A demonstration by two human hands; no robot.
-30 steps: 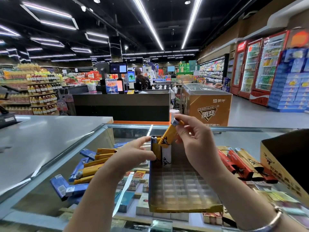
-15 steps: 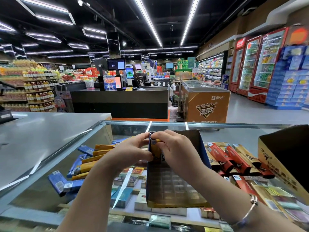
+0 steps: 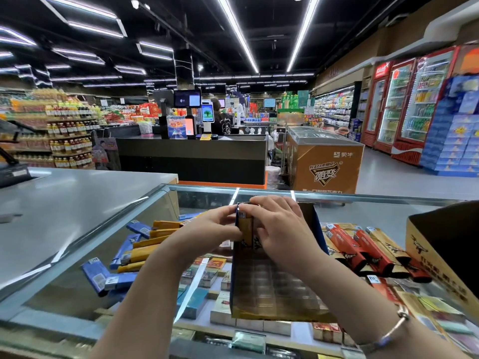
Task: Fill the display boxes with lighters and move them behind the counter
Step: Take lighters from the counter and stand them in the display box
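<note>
A display box [image 3: 274, 288] with a clear grid tray lies on the glass counter [image 3: 77, 278]. At its far left corner stand yellow lighters [image 3: 245, 230]. My left hand [image 3: 207, 229] holds the box's left wall beside them. My right hand [image 3: 280, 229] presses down on the lighters, fingers curled over their tops. Loose blue and yellow lighters [image 3: 129, 252] lie in a heap to the left. Red and gold lighters [image 3: 363, 250] lie to the right of the box.
A second open cardboard box [image 3: 445, 257] stands at the right edge of the counter. Cigarette packs show under the glass. A grey counter top [image 3: 64, 203] lies to the left. Beyond are a checkout desk [image 3: 191, 156], a freezer [image 3: 326, 161] and drink fridges.
One second ago my right hand held a yellow lighter tilted above the box. It has gone down into the far left corner, and both hands have closed in around it.
</note>
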